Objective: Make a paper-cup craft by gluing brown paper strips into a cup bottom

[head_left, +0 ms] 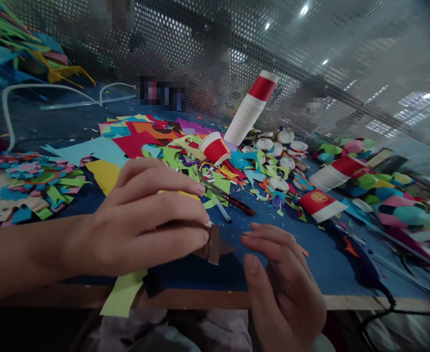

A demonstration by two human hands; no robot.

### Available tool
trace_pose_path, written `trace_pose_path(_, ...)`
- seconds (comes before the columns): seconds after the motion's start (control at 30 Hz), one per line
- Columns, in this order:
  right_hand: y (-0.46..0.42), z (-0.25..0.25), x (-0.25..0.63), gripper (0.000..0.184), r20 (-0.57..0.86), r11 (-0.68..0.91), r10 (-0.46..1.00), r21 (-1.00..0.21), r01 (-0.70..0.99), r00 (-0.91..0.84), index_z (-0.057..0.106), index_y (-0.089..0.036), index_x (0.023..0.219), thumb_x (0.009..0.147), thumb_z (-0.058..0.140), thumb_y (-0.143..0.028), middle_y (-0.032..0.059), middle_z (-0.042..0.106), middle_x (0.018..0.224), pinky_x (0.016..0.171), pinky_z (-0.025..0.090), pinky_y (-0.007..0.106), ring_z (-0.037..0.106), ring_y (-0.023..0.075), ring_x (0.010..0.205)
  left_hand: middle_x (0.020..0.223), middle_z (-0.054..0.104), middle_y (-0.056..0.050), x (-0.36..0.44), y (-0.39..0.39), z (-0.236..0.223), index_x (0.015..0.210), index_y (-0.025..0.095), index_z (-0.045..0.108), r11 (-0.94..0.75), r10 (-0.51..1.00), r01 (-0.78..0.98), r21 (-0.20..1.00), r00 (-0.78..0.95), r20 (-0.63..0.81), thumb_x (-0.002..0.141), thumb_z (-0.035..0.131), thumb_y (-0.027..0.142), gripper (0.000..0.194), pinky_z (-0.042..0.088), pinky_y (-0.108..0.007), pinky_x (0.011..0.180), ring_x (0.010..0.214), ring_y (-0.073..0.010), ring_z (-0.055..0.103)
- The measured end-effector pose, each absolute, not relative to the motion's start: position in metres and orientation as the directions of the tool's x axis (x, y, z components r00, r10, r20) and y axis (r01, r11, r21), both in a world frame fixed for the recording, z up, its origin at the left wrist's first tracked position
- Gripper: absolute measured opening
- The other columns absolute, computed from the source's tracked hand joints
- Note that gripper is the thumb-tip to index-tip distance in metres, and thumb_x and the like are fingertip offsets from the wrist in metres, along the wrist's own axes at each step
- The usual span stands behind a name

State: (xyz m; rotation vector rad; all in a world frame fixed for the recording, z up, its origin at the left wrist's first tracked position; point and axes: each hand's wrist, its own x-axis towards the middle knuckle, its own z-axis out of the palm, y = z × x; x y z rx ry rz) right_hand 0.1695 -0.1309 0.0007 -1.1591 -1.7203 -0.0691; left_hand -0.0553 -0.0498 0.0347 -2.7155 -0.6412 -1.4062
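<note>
My left hand [141, 220] reaches in from the left, its fingers bent and pressed on folded brown paper [214, 247] near the table's front edge. A narrow brown strip sticks out past the fingertips; the rest of the paper is largely hidden under the hand. To the right, my right hand [284, 283] is apart from the paper, thumb and fingers spread with nothing between them. Just beyond the left fingertips lie scissors with dark handles [237, 203] and a short translucent stick [223, 211]. A yellow-green paper piece [125, 293] hangs over the table edge below my left wrist.
Coloured paper scraps [174, 156] cover the middle of the blue table [237, 274]. A tall leaning stack of paper cups [251, 107] stands behind. A glue gun [357, 254] with a black cord lies right, near a red-and-white cup [321, 205]. Paper flowers [39, 181] lie left.
</note>
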Motion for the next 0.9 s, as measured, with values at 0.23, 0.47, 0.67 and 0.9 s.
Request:
trace_pose_path(0.23, -0.120, 0.012, 0.182, 0.022, 0.643, 0.466, 0.740, -0.276, 0.841, -0.199, 0.066, -0.020, 0.107, 0.087, 0.064, -0.013, 0.0062, 0.063, 0.106, 0.090, 0.048, 0.038, 0.057, 0.0198, 0.102, 0.096, 0.071, 0.002, -0.056, -0.019, 0.037, 0.090, 0.030, 0.063, -0.901, 0.353, 0.403, 0.162, 0.461, 0.814, 0.091, 0.062, 0.026, 0.005, 0.051, -0.036, 0.089, 0.096, -0.0186, 0.067)
trace_pose_path(0.47, -0.108, 0.006, 0.181, 0.021, 0.375, 0.530, 0.810, -0.137, 0.837, -0.451, 0.074, -0.019, 0.103, 0.085, 0.071, -0.029, 0.0174, 0.054, 0.138, 0.100, 0.039, 0.071, 0.034, 0.0449, 0.133, 0.102, 0.075, 0.000, -0.047, -0.017, 0.010, 0.092, 0.024, 0.061, -0.880, 0.471, 0.266, 0.394, 0.597, 0.649, 0.092, 0.057, 0.022, 0.004, 0.047, -0.034, 0.092, 0.102, -0.0183, 0.068)
trace_pose_path(0.67, -0.107, 0.004, 0.179, 0.010, 0.416, 0.580, 0.772, -0.152, 0.800, -0.481, 0.073, -0.020, 0.094, 0.090, 0.065, -0.018, 0.0126, 0.065, 0.123, 0.100, 0.046, 0.061, 0.043, 0.0372, 0.129, 0.093, 0.076, 0.005, -0.045, -0.017, 0.005, 0.092, 0.025, 0.062, -0.835, 0.499, 0.228, 0.501, 0.695, 0.517, 0.089, 0.056, 0.018, 0.010, 0.044, -0.032, 0.091, 0.083, -0.0141, 0.068)
trace_pose_path(0.9, -0.109, 0.002, 0.178, 0.011, 0.418, 0.605, 0.770, -0.242, 0.758, -0.481, 0.065, -0.021, 0.090, 0.088, 0.064, -0.010, 0.0064, 0.068, 0.106, 0.101, 0.049, 0.051, 0.051, 0.0293, 0.124, 0.092, 0.075, 0.007, -0.045, -0.018, 0.000, 0.094, 0.025, 0.063, -0.842, 0.488, 0.222, 0.492, 0.702, 0.519, 0.086, 0.055, 0.013, 0.016, 0.043, -0.029, 0.089, 0.086, -0.0135, 0.067)
